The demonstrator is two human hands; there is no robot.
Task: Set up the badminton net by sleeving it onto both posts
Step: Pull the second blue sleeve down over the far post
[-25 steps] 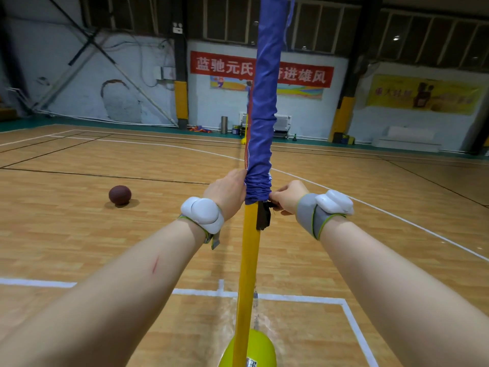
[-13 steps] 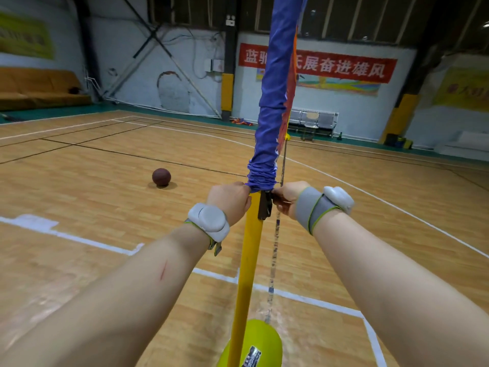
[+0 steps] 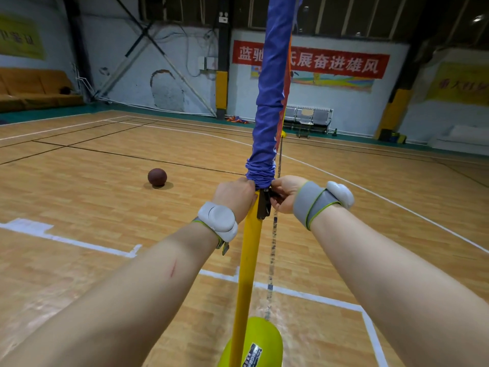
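Note:
A yellow post [image 3: 247, 260] stands upright before me on a yellow-green base [image 3: 258, 343]. The net's blue sleeve [image 3: 268, 107] covers the post's upper part and is bunched at its lower end, at hand height. My left hand [image 3: 232, 193] grips the bunched hem from the left. From the right, my right hand [image 3: 284, 193] pinches the hem beside a dark clip [image 3: 264, 205] on the post. The net's thin edge [image 3: 272, 247] hangs down right of the post. A far yellow post top [image 3: 283, 133] shows behind the sleeve.
A brown ball [image 3: 157, 177] lies on the wooden court floor to the left. White court lines [image 3: 68, 241] cross the floor near the base. Metal seats [image 3: 309, 116] stand along the far wall under a red banner [image 3: 333, 64].
The view has swung left and closer to the post. Both hands have stayed on the sleeve's lower end, which sits at about the same height on the post.

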